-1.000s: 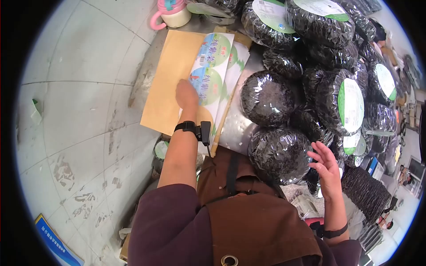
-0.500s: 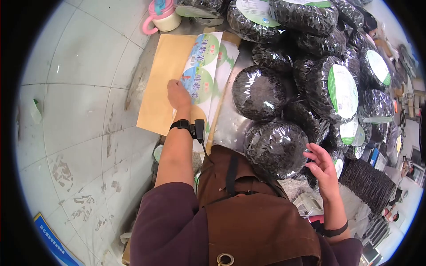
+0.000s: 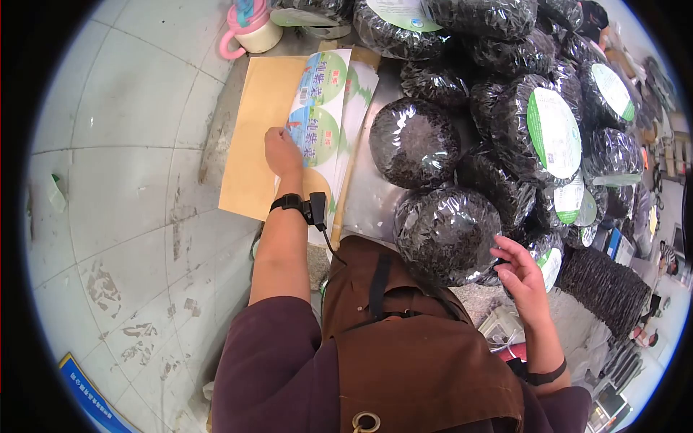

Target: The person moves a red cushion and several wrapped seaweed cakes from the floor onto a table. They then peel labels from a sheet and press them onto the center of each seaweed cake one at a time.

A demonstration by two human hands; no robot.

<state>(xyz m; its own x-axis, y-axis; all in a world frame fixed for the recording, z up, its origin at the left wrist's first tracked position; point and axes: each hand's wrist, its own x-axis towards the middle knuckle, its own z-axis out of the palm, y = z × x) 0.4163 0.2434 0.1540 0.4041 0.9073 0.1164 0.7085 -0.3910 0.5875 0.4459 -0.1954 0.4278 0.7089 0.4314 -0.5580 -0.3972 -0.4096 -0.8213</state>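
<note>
On the left, see brown paper (image 3: 242, 169) lying flat on the bench (image 3: 367, 209), with a lower corner reaching past the edge; expect light, fairly stiff paper, easy to crease, best lifted by a free edge; next, find the left hand (image 3: 284, 153) with fingers curled down at the left edge of the printed label sheets (image 3: 317, 130); cannot tell of any pinch there, with the fingertips hidden; judge the sheets thin, smooth and apt to slide over one another; take them by both long edges, without bending the printed faces; further right, note a round wrapped bundle (image 3: 415, 144) and, nearer the body, a front bundle (image 3: 447, 238); looks light for its bulk, slippery in clear film, probably brittle inside under a hard squeeze; cup it low on opposite sides with spread fingers; at its right side, find the right hand (image 3: 525, 281) open and loosely curved, gripping nothing; cannot tell whether touching the film; beyond, see a labelled bundle (image 3: 554, 133) in the heap, better held by its rounded sides than across the slick label.
</note>
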